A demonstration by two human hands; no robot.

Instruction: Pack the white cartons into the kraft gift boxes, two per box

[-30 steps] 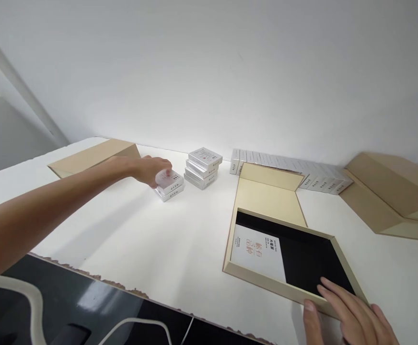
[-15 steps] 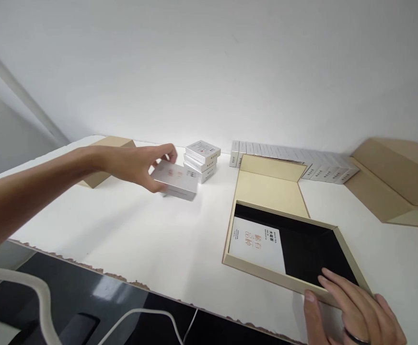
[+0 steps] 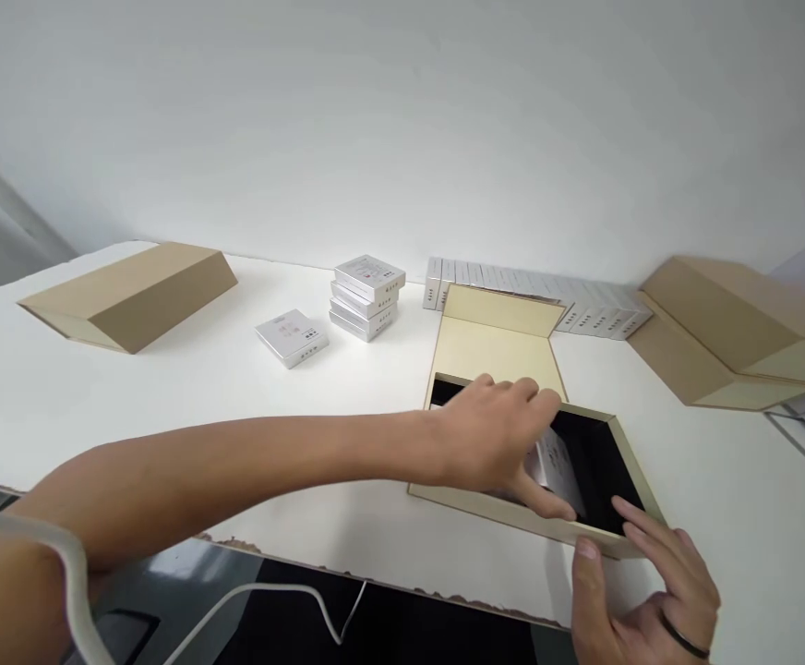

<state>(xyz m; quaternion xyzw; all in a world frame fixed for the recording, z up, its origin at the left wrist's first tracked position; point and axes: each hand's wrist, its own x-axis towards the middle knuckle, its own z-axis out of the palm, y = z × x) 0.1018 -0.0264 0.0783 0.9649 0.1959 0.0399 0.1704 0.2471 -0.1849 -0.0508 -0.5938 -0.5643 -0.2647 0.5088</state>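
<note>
An open cream-coloured gift box (image 3: pixel 614 429) with a black lining lies before me, its lid folded back towards the wall. My left hand (image 3: pixel 496 439) reaches across into it, fingers closed around a small white carton (image 3: pixel 560 473). That carton sits tilted inside the box, mostly covered by the hand. Another white carton in the box's left part is largely hidden under my wrist. At the box's front right corner my right hand (image 3: pixel 652 582) grips the wall, with the thumb outside and the fingers over the rim.
Several white cartons form a stack (image 3: pixel 367 296), with a single carton (image 3: pixel 292 337) to its left. A long row of cartons (image 3: pixel 472 275) stands along the wall. Closed tan boxes lie at left (image 3: pixel 132 291) and right (image 3: pixel 741 332). A white cable (image 3: pixel 264 587) hangs below the table's rough front edge.
My left hand has carried the white carton rightwards from beside the stack into the gift box. My right hand stays at the box's front corner. The view has shifted slightly.
</note>
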